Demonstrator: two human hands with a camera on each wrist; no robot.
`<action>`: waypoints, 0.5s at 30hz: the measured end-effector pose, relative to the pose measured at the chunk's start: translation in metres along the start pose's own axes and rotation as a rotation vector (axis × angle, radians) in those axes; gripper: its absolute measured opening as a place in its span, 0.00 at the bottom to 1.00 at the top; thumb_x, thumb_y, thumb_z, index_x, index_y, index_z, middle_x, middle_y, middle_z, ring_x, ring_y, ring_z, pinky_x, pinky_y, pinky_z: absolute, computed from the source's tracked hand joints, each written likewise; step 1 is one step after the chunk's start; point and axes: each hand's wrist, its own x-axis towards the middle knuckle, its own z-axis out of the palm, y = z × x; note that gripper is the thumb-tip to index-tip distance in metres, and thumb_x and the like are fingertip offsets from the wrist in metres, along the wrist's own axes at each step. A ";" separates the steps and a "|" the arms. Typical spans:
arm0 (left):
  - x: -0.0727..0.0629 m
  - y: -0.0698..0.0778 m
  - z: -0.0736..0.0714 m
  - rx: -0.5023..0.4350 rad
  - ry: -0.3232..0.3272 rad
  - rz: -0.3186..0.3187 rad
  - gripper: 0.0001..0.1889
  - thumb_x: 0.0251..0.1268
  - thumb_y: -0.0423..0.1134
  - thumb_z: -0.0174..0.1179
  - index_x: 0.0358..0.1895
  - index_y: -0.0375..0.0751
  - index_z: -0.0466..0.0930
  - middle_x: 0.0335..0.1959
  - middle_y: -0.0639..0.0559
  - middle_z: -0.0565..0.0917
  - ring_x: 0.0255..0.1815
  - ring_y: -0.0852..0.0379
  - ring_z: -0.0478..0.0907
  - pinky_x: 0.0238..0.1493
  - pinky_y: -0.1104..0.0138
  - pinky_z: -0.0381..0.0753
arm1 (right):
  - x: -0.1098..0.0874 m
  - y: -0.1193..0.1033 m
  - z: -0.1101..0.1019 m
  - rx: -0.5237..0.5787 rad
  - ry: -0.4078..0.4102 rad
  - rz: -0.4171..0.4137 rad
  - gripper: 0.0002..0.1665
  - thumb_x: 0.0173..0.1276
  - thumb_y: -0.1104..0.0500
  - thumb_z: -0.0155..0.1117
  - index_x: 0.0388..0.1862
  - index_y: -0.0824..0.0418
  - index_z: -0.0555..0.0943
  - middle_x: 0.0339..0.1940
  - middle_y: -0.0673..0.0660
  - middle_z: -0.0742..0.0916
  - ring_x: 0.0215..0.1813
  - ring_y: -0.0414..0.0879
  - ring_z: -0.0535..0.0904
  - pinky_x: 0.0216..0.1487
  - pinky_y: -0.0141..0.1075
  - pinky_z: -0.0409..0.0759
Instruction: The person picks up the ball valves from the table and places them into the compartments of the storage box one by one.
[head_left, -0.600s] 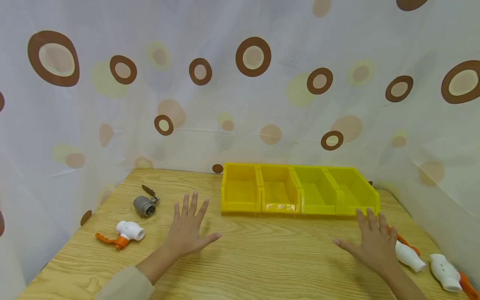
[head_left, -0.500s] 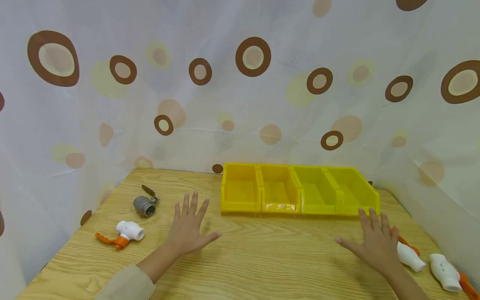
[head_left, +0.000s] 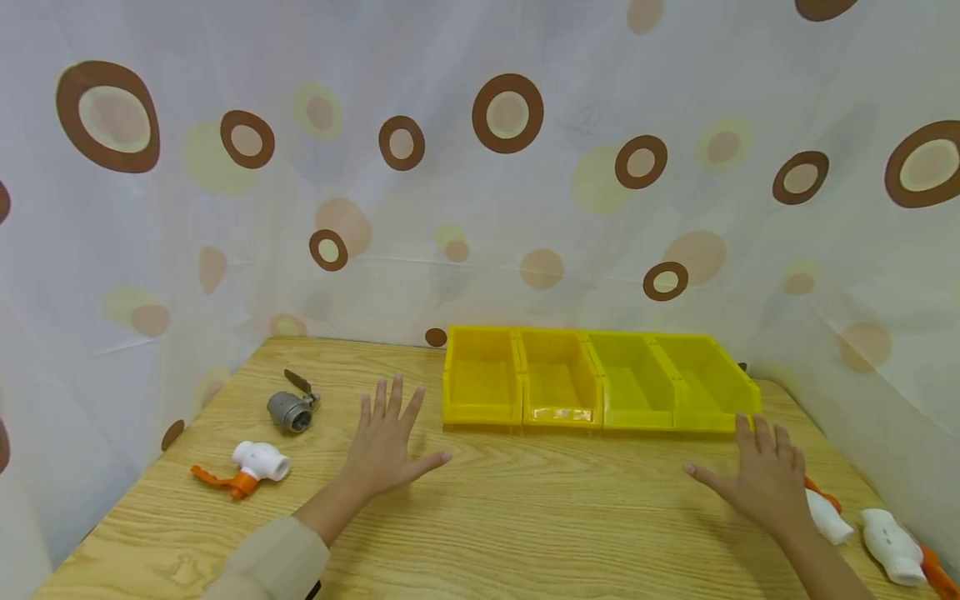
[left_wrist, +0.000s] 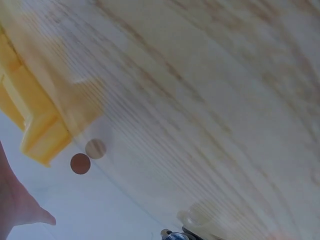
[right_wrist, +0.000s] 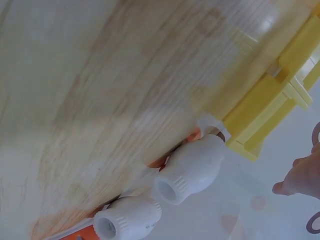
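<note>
My left hand point(head_left: 382, 454) is held over the wooden table with its fingers spread and nothing in them. To its left lie a grey metal ball valve point(head_left: 290, 412) and a white plastic ball valve point(head_left: 260, 461) with an orange handle. My right hand point(head_left: 768, 483), also spread and holding nothing, hides part of a second white ball valve point(head_left: 828, 518) behind it. Farther right is another white ball valve point(head_left: 891, 546), its orange handle cut off by the frame's edge. In the right wrist view, two white valves point(right_wrist: 192, 170) appear below the hand camera, beside a yellow bin point(right_wrist: 260, 115).
Several yellow bins point(head_left: 562, 415) stand in a joined row at the back of the table point(head_left: 540, 517), their low fronts facing me. Behind and along both sides hangs a pale curtain point(head_left: 420, 200) with brown ring patterns.
Both hands have drifted to the right, the left one also slightly farther forward. More of the left sleeve shows. The valves and bins have stayed where they were.
</note>
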 end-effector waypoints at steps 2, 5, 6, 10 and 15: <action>0.004 0.000 0.002 -0.007 -0.012 -0.014 0.51 0.52 0.71 0.52 0.73 0.43 0.49 0.74 0.33 0.41 0.74 0.33 0.36 0.71 0.39 0.41 | 0.003 0.003 -0.001 -0.002 -0.001 0.008 0.64 0.56 0.31 0.59 0.69 0.78 0.48 0.65 0.84 0.54 0.64 0.83 0.44 0.56 0.75 0.43; 0.009 0.000 0.005 -0.014 -0.035 -0.028 0.51 0.52 0.72 0.51 0.74 0.43 0.48 0.74 0.34 0.40 0.75 0.34 0.35 0.71 0.40 0.40 | 0.007 0.007 -0.002 0.016 -0.033 0.033 0.64 0.58 0.31 0.56 0.70 0.78 0.44 0.66 0.85 0.50 0.64 0.84 0.40 0.56 0.76 0.40; 0.011 0.000 0.006 -0.018 -0.045 -0.031 0.52 0.53 0.72 0.51 0.74 0.42 0.47 0.74 0.34 0.40 0.75 0.35 0.35 0.71 0.40 0.40 | 0.008 0.008 -0.002 0.023 -0.042 0.043 0.64 0.59 0.31 0.55 0.70 0.78 0.43 0.66 0.85 0.49 0.65 0.84 0.40 0.56 0.76 0.40; 0.018 0.001 0.012 -0.014 -0.058 -0.022 0.52 0.53 0.71 0.51 0.74 0.43 0.45 0.74 0.32 0.41 0.75 0.34 0.36 0.71 0.41 0.40 | 0.009 0.012 -0.003 0.047 -0.071 0.082 0.65 0.59 0.30 0.54 0.70 0.78 0.41 0.67 0.85 0.47 0.65 0.84 0.37 0.56 0.76 0.38; 0.025 0.006 0.015 -0.017 -0.072 -0.016 0.51 0.54 0.71 0.50 0.74 0.43 0.45 0.74 0.33 0.41 0.75 0.36 0.38 0.72 0.42 0.40 | 0.013 0.018 -0.002 0.049 -0.098 0.105 0.65 0.59 0.29 0.52 0.70 0.78 0.40 0.66 0.85 0.47 0.65 0.84 0.37 0.56 0.76 0.39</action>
